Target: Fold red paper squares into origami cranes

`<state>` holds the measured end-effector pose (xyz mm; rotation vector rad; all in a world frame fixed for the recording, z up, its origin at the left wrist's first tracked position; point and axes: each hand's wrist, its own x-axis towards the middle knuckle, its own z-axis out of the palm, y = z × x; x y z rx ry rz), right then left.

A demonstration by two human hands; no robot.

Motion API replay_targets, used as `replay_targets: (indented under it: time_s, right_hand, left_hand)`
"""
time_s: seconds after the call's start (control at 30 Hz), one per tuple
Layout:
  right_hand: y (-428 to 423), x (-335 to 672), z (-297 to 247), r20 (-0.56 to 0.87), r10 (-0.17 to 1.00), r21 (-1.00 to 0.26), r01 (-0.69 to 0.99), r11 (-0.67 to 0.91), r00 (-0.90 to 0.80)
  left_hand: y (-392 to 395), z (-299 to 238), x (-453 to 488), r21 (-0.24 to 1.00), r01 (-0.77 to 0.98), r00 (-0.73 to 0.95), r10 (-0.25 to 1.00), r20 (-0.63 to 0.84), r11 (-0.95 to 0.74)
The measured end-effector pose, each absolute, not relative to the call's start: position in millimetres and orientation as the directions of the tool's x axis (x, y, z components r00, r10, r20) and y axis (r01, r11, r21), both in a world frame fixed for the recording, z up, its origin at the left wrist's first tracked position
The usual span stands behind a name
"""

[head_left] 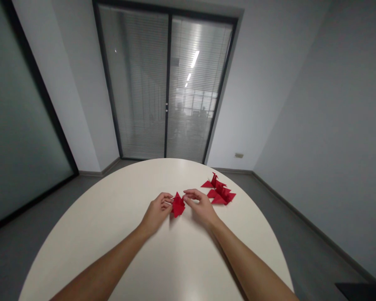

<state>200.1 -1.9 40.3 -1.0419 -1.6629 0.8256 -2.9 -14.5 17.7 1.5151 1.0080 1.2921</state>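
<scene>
A small piece of folded red paper (178,205) is held just above the round white table (119,234), near its middle. My left hand (156,212) pinches its left side with curled fingers. My right hand (200,207) pinches its right side, thumb and forefinger closed on the upper edge. Both forearms reach in from the bottom of the view.
A small heap of finished red paper figures (219,191) lies on the table just right of my right hand. Beyond the table's far edge are grey floor, a glass door with blinds (166,83) and white walls.
</scene>
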Motion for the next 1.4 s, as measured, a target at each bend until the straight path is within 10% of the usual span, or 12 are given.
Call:
replay_targets:
  time_s: [0.4, 0.7, 1.4]
  right_hand:
    - [-1.3, 198.0, 37.6, 0.364, 0.909, -0.857, 0.308, 0.413, -0.205]
    - [-4.4, 214.1, 67.0, 0.452, 0.876, -0.753, 0.454, 0.476, -0.167]
    - [-34.2, 191.2, 58.3, 0.340, 0.853, -0.790, 0.373, 0.487, -0.394]
  left_hand:
    - [-10.3, 10.3, -4.4, 0.962, 0.081, 0.159, 0.956, 0.247, -0.262]
    - [-17.2, 6.6, -13.1, 0.797, 0.463, 0.152, 0.921, 0.359, -0.387]
    - [-31.5, 34.5, -5.6, 0.884, 0.200, 0.305, 0.884, 0.353, -0.422]
